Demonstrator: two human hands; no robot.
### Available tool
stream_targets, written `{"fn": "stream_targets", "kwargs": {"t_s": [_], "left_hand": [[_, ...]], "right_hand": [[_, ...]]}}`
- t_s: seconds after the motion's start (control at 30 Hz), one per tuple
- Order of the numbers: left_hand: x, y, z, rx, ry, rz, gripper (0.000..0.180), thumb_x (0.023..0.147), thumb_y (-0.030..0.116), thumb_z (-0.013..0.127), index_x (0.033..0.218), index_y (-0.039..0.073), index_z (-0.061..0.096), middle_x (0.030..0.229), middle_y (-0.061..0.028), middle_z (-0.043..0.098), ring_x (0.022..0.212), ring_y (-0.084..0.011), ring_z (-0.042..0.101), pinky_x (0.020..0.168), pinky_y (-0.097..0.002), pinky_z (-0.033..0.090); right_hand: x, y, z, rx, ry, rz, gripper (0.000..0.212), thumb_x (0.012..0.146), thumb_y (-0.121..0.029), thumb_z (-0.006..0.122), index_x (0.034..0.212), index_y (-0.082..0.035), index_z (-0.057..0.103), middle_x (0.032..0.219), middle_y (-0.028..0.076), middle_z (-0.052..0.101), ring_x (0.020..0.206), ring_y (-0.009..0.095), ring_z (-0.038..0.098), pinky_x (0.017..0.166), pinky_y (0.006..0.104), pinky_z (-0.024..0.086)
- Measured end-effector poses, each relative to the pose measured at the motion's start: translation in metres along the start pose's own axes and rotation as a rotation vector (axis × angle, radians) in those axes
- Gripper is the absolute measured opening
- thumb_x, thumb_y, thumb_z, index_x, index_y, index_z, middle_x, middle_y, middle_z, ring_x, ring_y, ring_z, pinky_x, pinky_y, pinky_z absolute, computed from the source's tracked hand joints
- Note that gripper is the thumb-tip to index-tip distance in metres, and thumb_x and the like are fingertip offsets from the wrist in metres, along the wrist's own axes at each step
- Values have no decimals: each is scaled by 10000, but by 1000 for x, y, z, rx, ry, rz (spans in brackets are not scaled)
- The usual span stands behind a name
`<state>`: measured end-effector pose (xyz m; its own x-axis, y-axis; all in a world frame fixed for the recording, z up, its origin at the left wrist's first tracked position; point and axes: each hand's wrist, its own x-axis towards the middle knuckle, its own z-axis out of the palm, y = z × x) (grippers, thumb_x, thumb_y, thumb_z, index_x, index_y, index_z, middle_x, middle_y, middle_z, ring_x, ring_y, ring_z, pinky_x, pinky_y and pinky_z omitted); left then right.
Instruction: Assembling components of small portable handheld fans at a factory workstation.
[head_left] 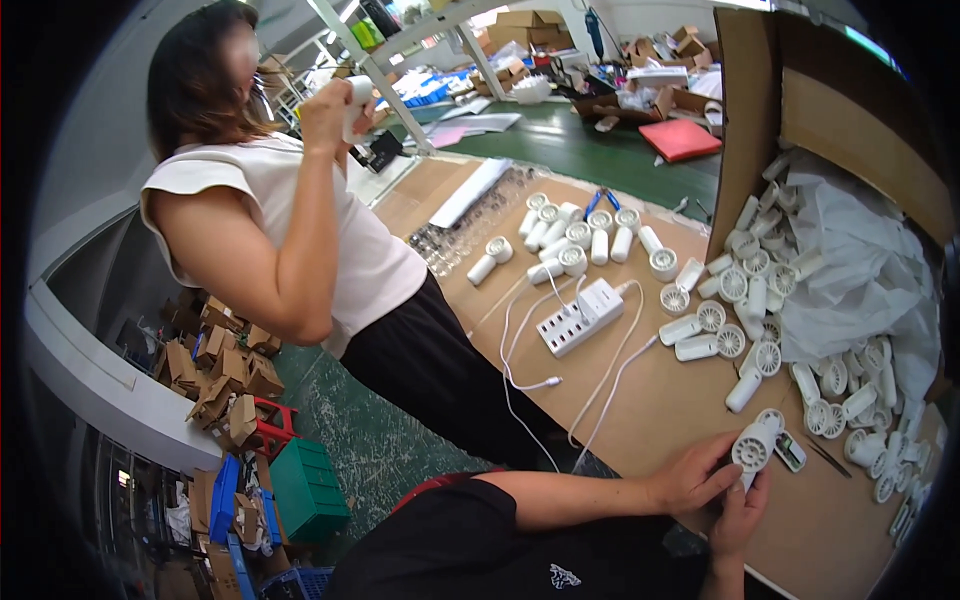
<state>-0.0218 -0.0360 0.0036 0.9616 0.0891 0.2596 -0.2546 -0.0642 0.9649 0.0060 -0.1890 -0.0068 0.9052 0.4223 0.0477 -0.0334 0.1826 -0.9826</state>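
"Left hand (688,478) and right hand (740,515) meet over the table's near edge, fingers and thumbs closed on one white handheld fan (752,449). Exactly where each fingertip pinches, I can't tell."

"Where's the fan, then?"

"Above the brown tabletop (685,400), its round grille turned to view, near a small green-and-white part (791,453) and dark tweezers (828,460)."

"And the stage of work?"

"A single unit being handled, I'd judge, for a check or a fitting; I can't say which. The next move calls for one hand to steady the body, leaving the other's fingertips free."

"Who and what surrounds it?"

"More white fans (734,285) heaped at right, a white charging hub (580,318) trailing cables, and a co-worker (370,260) at left, lifting a white item (361,92)."
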Motion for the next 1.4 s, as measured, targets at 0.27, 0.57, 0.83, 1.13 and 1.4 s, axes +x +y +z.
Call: {"fn": "stream_targets", "kwargs": {"t_s": [0.27, 0.57, 0.83, 1.13, 1.4], "left_hand": [[-9, -2, -4, 49, -5, -59, 415, 1036, 184, 601, 1402, 1, 530, 1162, -125, 664, 944, -226, 614, 845, -348, 511], [-10, 23, -123, 107, 342, -2, 406, 1068, 98, 524, 1458, 10, 450, 1210, -106, 627, 1016, -177, 607, 913, -319, 513], [11, 34, -298, 894, 922, -90, 420, 999, 230, 699, 1346, 20, 591, 1216, -167, 694, 1064, -284, 687, 927, -384, 542], [5, -7, -374, 1079, 969, -299, 443, 970, 259, 702, 1342, 37, 606, 1216, -168, 705, 1072, -340, 685, 941, -416, 534], [8, -44, -417, 1291, 891, -425, 423, 961, 268, 707, 1317, 57, 620, 1183, -166, 707, 1056, -354, 678, 933, -423, 532]], "right_hand": [[-2, 7, 9, -422, -55, -164, 547, 962, -91, 575, 1481, 26, 448, 1355, 189, 557, 1082, 262, 591, 925, 353, 491], [2, -15, 24, -512, -79, -265, 558, 891, 6, 582, 1441, 24, 490, 1323, 178, 542, 1006, 242, 565, 855, 324, 489], [8, -20, 22, -409, -133, -133, 426, 894, 27, 572, 1320, 21, 575, 1279, 160, 559, 961, 218, 557, 842, 311, 486], [12, -20, 22, -410, -137, -152, 312, 908, 37, 574, 1215, 24, 626, 1215, 145, 600, 930, 207, 562, 812, 301, 488], [10, -23, 24, -408, -135, -129, 246, 942, 19, 563, 1178, 24, 632, 1180, 141, 605, 923, 207, 558, 821, 302, 487]]}}
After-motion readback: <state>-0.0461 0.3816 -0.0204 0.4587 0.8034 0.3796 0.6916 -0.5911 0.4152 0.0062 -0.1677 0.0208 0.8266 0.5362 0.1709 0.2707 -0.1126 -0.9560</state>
